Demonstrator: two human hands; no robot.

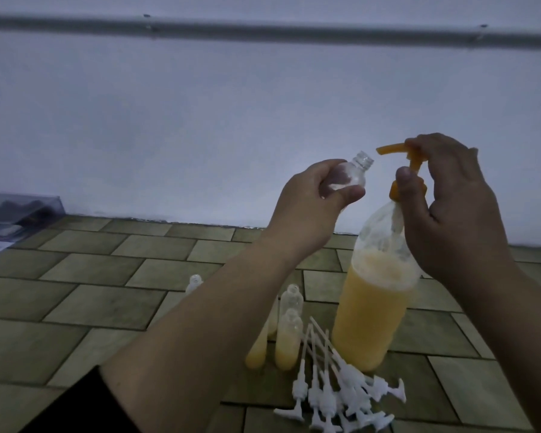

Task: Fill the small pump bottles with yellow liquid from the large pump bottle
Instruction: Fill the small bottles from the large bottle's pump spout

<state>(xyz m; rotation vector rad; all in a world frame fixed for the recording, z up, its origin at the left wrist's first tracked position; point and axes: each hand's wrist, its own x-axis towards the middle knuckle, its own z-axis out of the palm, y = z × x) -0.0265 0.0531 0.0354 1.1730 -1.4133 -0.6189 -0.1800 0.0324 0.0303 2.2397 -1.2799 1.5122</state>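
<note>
Two hands work above a tiled floor (100,295) by a pale wall (231,104). The left hand (310,201) grips an empty small bottle (132,176), fingers and thumb curled round its body, its open neck tilted up and to the right, just beside the tip of the orange spout. The right hand (450,207) is at the orange pump (409,164) of the big bottle (375,295): fingers curl over the pump head from above, and the thumb rests against the stem near the collar. The big bottle stands on the floor, leaning slightly in this wide view, holding yellow liquid to roughly two-thirds of its height, with foam at the surface and smears on the clear wall above.

Left of its base stand more small bottles without tops: one (289,339) partly filled with yellow, one (256,351) beside it also yellow and partly hidden by the left forearm, a clear one (291,300) behind them, and another (194,282) further left. A heap of white pump tops (341,398) with long dip tubes lies in front of the big bottle, touching one another. A dark box (16,214) sits at the far left against the wall. A grey pipe (263,29) runs along the wall near the top.
</note>
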